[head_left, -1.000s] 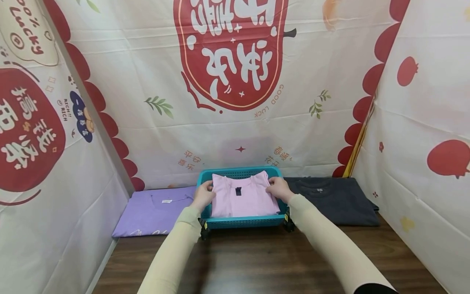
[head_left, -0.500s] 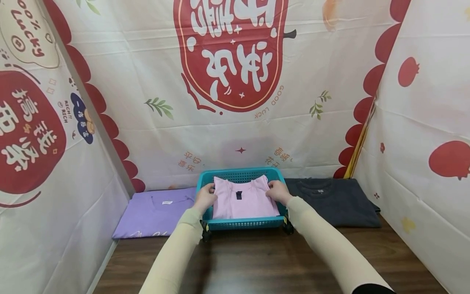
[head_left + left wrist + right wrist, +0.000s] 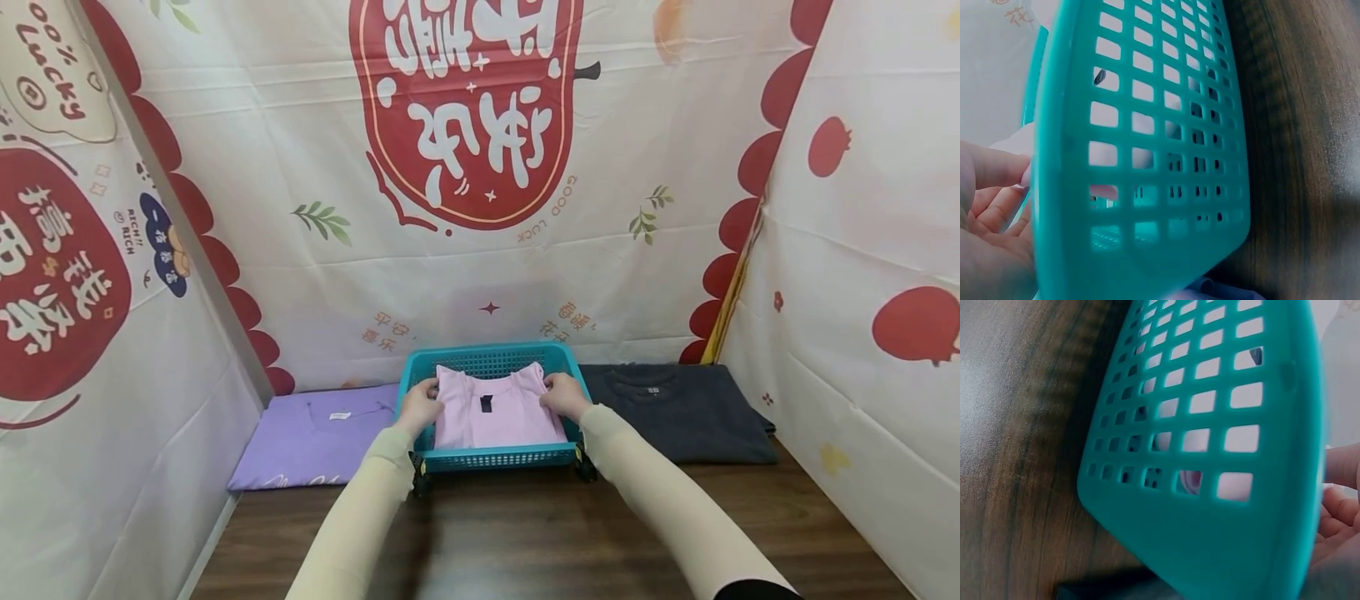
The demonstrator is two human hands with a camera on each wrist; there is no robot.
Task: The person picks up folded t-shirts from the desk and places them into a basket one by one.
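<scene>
Three printed cloth walls (image 3: pixel 480 250) enclose our dark wood counter (image 3: pixel 525 542). On it we see a teal basket (image 3: pixel 495 457); our left hand (image 3: pixel 418 407) and right hand (image 3: pixel 564 397) pinch the pink shirt (image 3: pixel 498 417) lying inside.

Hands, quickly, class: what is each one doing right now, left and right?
Left hand: grips the left edge of the folded pink shirt in the teal basket.
Right hand: grips the shirt's right edge.
</scene>
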